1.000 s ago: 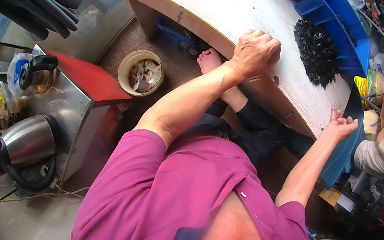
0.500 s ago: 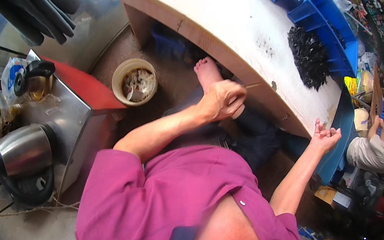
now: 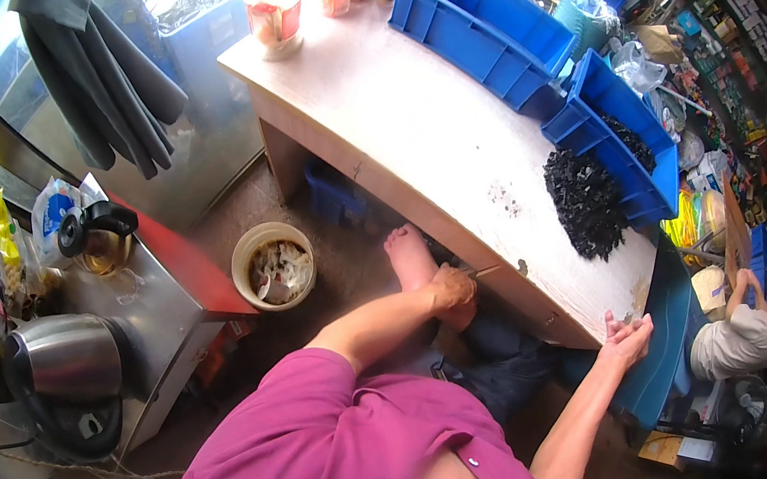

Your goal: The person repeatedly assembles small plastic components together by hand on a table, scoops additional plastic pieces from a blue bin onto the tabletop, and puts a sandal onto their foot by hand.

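Note:
My left hand (image 3: 455, 295) is closed at my bare foot (image 3: 410, 255), beside the desk's front panel. Its fingers are curled in, and what they hold, if anything, is hidden. Over the near right corner of the pale desk (image 3: 402, 104) is my right hand (image 3: 627, 339), palm up, fingers apart and loosely bent, with nothing in it. A heap of small black pieces (image 3: 585, 206) lies on the desktop beyond that hand. Against the heap stands a blue bin (image 3: 592, 118) with more black pieces inside.
Another blue bin (image 3: 485, 30) and an orange-lidded jar (image 3: 276, 14) stand farther along the desk. On the floor is a bucket (image 3: 240, 276) with wet waste. At left, a metal-topped cabinet (image 3: 148, 319) carries a kettle (image 3: 69, 363) and a glass pot (image 3: 101, 251). A person (image 3: 740, 340) sits at right.
The view has swung, showing more of the desk's far end and the jar. My left hand has moved in against my foot and ankle. My right hand remains by the desk corner.

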`<state>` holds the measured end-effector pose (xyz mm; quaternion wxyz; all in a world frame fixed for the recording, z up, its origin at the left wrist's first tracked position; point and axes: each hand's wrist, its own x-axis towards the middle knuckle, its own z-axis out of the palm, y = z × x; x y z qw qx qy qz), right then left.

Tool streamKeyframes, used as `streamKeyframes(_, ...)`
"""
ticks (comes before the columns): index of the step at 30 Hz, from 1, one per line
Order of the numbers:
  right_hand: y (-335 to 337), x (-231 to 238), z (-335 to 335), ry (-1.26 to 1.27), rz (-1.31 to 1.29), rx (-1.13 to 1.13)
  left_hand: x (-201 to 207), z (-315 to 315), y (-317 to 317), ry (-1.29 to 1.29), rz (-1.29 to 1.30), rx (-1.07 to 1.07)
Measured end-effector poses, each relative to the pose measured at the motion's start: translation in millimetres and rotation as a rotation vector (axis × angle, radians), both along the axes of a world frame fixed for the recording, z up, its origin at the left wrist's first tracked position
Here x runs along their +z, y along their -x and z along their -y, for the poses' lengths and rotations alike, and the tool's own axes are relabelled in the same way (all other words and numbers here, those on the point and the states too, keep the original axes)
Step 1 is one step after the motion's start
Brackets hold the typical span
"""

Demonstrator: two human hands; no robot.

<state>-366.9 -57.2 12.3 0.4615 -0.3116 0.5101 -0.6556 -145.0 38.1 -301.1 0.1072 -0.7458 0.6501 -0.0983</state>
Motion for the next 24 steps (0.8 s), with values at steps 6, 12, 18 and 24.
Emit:
streamKeyframes(6, 0, -1, 1, -0.006, -0.013, -0.003, 13, 5, -3, 0.041, -0.175, 0.038)
streamKeyframes(12, 6, -11, 8, 0.005, -0.044, 0.012, 53, 12, -44, 0.06, -0.431, 0.083)
streamKeyframes(18, 1, -7, 2, 0.047, -0.06, -0.035, 76, -6, -56, 0.056, -0.695, 0.137)
streamKeyframes(24, 4, -10, 4, 0.037, -0.079, -0.01, 103, -18, -39, 0.053, -0.962, 0.197)
